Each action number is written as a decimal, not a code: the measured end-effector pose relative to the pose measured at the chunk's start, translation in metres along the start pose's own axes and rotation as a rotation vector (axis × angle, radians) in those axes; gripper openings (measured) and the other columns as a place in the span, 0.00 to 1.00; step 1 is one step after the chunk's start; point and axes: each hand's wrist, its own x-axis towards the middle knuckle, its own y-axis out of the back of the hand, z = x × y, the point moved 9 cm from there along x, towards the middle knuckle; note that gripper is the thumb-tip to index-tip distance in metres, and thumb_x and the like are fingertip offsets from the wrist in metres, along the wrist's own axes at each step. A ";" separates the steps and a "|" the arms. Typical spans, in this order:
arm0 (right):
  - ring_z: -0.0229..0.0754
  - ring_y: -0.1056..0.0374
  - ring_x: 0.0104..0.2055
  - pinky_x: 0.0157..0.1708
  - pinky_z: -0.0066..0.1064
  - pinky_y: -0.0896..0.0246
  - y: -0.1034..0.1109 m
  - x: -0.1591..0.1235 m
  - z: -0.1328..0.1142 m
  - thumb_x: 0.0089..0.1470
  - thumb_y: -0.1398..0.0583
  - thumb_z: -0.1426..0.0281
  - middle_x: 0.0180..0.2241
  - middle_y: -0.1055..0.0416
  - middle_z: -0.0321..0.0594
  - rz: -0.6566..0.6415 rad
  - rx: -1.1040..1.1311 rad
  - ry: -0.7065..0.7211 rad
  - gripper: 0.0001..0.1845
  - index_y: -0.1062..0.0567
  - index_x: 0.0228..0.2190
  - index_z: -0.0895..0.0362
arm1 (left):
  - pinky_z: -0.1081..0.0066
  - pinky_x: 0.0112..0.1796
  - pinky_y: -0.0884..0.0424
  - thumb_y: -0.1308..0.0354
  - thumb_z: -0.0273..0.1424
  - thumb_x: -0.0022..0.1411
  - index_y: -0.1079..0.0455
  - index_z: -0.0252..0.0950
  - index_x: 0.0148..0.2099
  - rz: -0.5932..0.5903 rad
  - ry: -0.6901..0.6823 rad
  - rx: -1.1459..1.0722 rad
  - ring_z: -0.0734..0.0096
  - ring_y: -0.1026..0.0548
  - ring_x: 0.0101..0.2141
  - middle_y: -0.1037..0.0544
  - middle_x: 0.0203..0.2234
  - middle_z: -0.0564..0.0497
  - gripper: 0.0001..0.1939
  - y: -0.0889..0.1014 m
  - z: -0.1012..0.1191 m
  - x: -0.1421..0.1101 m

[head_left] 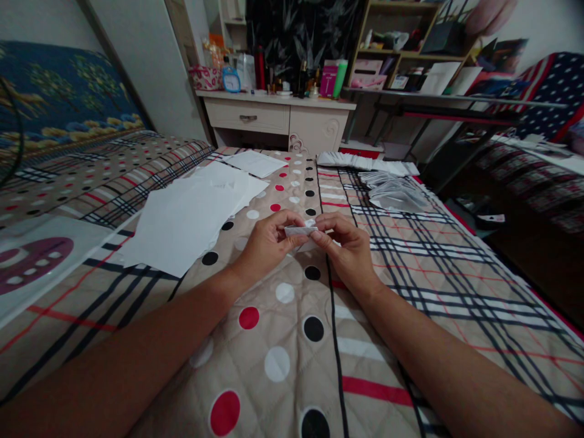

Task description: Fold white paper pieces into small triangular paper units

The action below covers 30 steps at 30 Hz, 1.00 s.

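Observation:
Both hands meet over the quilted bedspread (pixel 292 340) and pinch a small folded piece of white paper (pixel 301 232) between them. My left hand (pixel 267 243) grips its left end with thumb and fingers closed. My right hand (pixel 349 246) holds the right end, fingers curled over it. The paper sits just above the cover, near a black dot.
Loose white sheets (pixel 187 216) lie spread to the left, another sheet (pixel 255 163) farther back. A heap of folded paper pieces (pixel 395 191) rests at the right rear. A white drawer table (pixel 274 118) with bottles and a dark desk (pixel 438 106) stand beyond the bed.

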 end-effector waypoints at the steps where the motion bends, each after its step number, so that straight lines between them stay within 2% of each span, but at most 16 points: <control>1: 0.42 0.32 0.40 0.36 0.33 0.37 0.000 0.000 -0.001 0.51 0.35 0.67 0.36 0.28 0.40 -0.005 0.012 0.002 0.04 0.24 0.27 0.53 | 0.78 0.29 0.29 0.32 0.38 0.52 0.30 0.35 0.34 0.011 -0.012 0.005 0.76 0.26 0.28 0.25 0.28 0.53 0.14 0.001 0.001 0.000; 5: 0.42 0.32 0.40 0.42 0.36 0.37 0.001 0.000 0.001 0.49 0.34 0.69 0.35 0.28 0.40 -0.004 0.059 -0.027 0.04 0.22 0.24 0.54 | 0.75 0.32 0.27 0.34 0.38 0.55 0.26 0.34 0.31 0.054 -0.042 0.064 0.73 0.24 0.30 0.21 0.27 0.51 0.12 0.005 0.006 0.000; 10: 0.42 0.31 0.41 0.47 0.37 0.38 0.000 0.000 0.009 0.47 0.33 0.70 0.35 0.27 0.39 -0.014 0.154 -0.127 0.06 0.23 0.21 0.54 | 0.74 0.31 0.25 0.35 0.32 0.56 0.24 0.34 0.31 0.058 -0.075 0.125 0.72 0.22 0.29 0.18 0.28 0.49 0.06 0.004 0.013 -0.003; 14: 0.39 0.32 0.37 0.41 0.33 0.36 -0.003 -0.003 0.018 0.44 0.32 0.71 0.34 0.27 0.37 -0.001 0.298 -0.223 0.10 0.27 0.17 0.56 | 0.75 0.31 0.25 0.36 0.27 0.55 0.24 0.33 0.30 0.064 -0.112 0.150 0.72 0.22 0.29 0.18 0.27 0.49 0.02 0.002 0.019 -0.006; 20: 0.36 0.34 0.32 0.35 0.30 0.37 -0.009 -0.005 0.026 0.40 0.32 0.71 0.31 0.28 0.35 -0.007 0.384 -0.306 0.15 0.34 0.16 0.56 | 0.73 0.33 0.24 0.38 0.25 0.54 0.27 0.34 0.27 0.044 -0.178 0.187 0.71 0.21 0.30 0.18 0.28 0.49 0.04 -0.001 0.024 -0.009; 25: 0.35 0.37 0.27 0.28 0.27 0.41 -0.010 -0.006 0.027 0.39 0.31 0.68 0.26 0.30 0.33 -0.005 0.275 -0.356 0.11 0.27 0.27 0.55 | 0.73 0.33 0.25 0.39 0.25 0.53 0.27 0.34 0.27 0.017 -0.173 0.255 0.70 0.21 0.29 0.19 0.27 0.48 0.04 0.001 0.024 -0.008; 30: 0.35 0.40 0.23 0.23 0.27 0.46 -0.009 -0.006 0.017 0.43 0.34 0.69 0.21 0.31 0.35 -0.044 -0.005 -0.241 0.08 0.28 0.20 0.57 | 0.75 0.29 0.29 0.39 0.23 0.52 0.29 0.34 0.27 -0.060 -0.154 0.321 0.73 0.25 0.26 0.22 0.24 0.51 0.03 -0.003 0.019 -0.007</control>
